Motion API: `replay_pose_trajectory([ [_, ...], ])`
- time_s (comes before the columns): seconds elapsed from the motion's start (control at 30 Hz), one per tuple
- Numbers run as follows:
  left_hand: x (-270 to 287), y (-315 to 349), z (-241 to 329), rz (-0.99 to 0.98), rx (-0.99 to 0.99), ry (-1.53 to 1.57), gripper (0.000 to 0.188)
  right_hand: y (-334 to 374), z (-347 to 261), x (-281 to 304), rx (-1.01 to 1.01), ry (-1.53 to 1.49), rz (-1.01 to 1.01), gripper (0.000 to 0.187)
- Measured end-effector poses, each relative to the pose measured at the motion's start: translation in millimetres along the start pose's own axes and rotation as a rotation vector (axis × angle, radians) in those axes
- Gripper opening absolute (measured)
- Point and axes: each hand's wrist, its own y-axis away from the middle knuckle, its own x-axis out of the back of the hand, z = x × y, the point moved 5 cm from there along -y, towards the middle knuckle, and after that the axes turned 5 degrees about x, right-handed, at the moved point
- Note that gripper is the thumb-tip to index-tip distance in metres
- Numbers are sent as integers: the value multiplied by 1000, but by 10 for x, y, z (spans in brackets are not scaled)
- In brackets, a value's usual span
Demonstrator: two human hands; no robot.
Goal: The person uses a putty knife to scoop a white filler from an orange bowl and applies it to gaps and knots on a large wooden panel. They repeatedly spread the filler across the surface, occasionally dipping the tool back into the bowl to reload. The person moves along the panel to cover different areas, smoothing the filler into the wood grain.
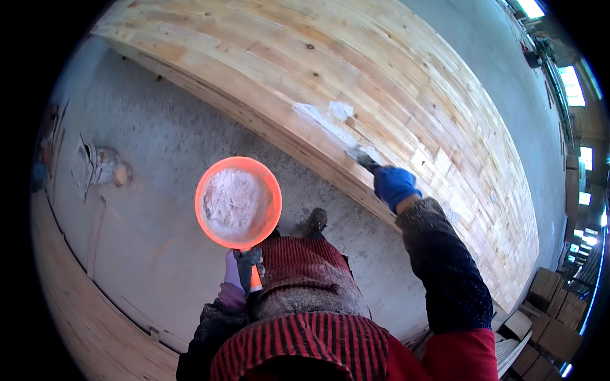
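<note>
My left hand (249,261), in a dark glove with a purple cuff, is closed around the handle of an orange plastic dipper (276,213). Pale, pinkish-white paste (232,202) fills much of its bowl. Out to the right, my right hand (395,185) wears a blue glove and grips a putty knife (364,158). The knife's blade, smeared with paste, rests on a large jointed-wood panel (267,60) near its close edge. A white streak of filler (324,123) runs away from the blade to the upper left, beside a separate patch (341,110).
On the concrete floor (152,133) at the left lies a whitish, paste-stained bag or bucket (105,166). Another long wooden panel (82,305) curves along the lower left. Stacked wood pieces or boxes (553,333) stand at the lower right.
</note>
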Motion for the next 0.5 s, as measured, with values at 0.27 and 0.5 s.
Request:
replay_pose_trajectory([
  [0.27,103,-162,-121,4,-46,26,18,170,397,248,-21,-38,38,25],
  [0.5,-48,-9,84,45,-28,-23,15,625,457,-398,-190,-253,10,19],
])
